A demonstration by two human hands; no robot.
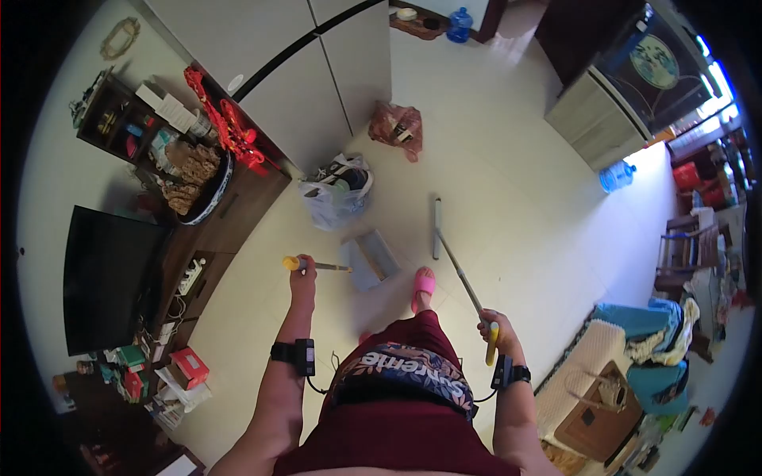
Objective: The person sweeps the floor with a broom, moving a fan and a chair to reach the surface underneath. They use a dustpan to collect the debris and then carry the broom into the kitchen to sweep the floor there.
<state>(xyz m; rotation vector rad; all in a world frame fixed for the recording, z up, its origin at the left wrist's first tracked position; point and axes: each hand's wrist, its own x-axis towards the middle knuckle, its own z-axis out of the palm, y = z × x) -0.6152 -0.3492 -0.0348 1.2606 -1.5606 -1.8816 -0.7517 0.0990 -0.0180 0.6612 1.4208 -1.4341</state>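
Observation:
My left hand (302, 274) is closed round the yellow-ended handle of a long-handled dustpan (388, 251). The grey pan rests on the floor ahead of me, left of the middle. In my right hand (500, 327) is the yellow grip of a broom (462, 274). Its pole slants forward to a narrow grey head on the floor, right of the dustpan and apart from it. One foot in a pink slipper (425, 287) shows between the two tools. Whether any dirt lies in the pan is too small to tell.
Beyond the dustpan sit a filled white plastic bag (325, 202) and a red plastic bag (397, 131). A wooden TV cabinet (238, 214) lines the left side. On the right are a sofa (583, 357) with a brown bag, and a blue water bottle (617, 177) by a cabinet.

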